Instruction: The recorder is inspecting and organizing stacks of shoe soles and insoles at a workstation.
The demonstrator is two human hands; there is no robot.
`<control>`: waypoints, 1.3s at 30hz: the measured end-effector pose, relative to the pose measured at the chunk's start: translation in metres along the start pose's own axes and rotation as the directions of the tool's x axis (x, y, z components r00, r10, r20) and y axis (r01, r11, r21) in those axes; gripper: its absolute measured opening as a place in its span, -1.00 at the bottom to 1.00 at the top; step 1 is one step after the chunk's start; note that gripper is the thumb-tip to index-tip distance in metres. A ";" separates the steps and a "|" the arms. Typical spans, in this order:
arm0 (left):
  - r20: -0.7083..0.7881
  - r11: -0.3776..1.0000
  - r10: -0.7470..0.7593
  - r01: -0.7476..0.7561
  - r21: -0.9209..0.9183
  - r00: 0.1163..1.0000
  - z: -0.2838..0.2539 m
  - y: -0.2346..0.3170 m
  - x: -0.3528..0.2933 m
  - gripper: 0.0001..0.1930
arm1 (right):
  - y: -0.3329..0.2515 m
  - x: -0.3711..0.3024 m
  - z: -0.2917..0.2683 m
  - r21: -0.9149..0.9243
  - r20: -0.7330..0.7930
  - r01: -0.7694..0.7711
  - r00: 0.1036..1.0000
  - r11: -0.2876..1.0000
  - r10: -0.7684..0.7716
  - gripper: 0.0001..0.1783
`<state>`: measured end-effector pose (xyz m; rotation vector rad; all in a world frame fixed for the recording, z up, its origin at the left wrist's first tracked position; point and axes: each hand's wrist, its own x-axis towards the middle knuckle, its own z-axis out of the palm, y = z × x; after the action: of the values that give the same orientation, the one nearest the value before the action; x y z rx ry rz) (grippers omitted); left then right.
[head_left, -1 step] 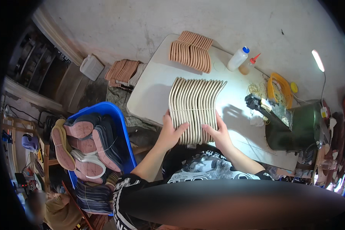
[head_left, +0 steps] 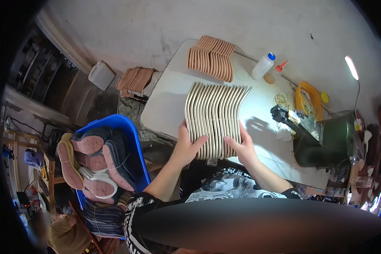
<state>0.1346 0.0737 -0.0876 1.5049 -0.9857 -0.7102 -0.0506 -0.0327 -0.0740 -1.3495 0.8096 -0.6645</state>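
Observation:
Between my hands is a thick stack of insoles [head_left: 216, 120], seen edge-on, with curved beige-gold edges, over the near side of the white table. My left hand [head_left: 189, 143] grips its left lower side, thumb across the edges. On the right lower side, my right hand [head_left: 242, 146] closes the same way. The upper ends fan apart slightly, and no band shows across the stack. Another stack of insoles [head_left: 211, 58], tan and tied, lies at the table's far edge.
A white table [head_left: 165, 101] carries a blue-capped bottle [head_left: 262, 67], a red-tipped bottle [head_left: 276, 73], a yellow basket [head_left: 307, 101] with elastic bands and a black clamp-like device [head_left: 294, 120]. A blue bin [head_left: 135, 144] of bundled insoles stands left. A lamp [head_left: 351, 67] shines at right.
A thin band crossed the middle of the stack before; now it does not show there. The stack's upper ends are spread a little wider. Both hands keep their hold.

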 end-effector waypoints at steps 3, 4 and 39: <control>0.058 0.994 0.097 -0.099 0.039 0.994 -0.027 0.031 0.062 -0.19 | -0.037 0.055 0.000 -0.014 0.044 0.136 0.990 0.991 -0.135 -0.06; 0.083 0.972 0.142 -0.154 0.177 0.986 -0.035 0.042 0.097 -0.17 | -0.054 0.080 0.000 -0.009 0.005 0.191 0.982 0.982 -0.191 -0.06; -0.861 0.861 -0.501 0.050 -0.506 -0.089 -0.340 -0.082 -0.481 -0.18 | 0.033 0.017 0.067 -0.393 0.758 0.342 0.646 0.854 0.090 -0.75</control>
<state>0.2204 0.6584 -0.1527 1.4028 0.6870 0.1527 0.0130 -0.0045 -0.1068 -1.9861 0.1699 0.0886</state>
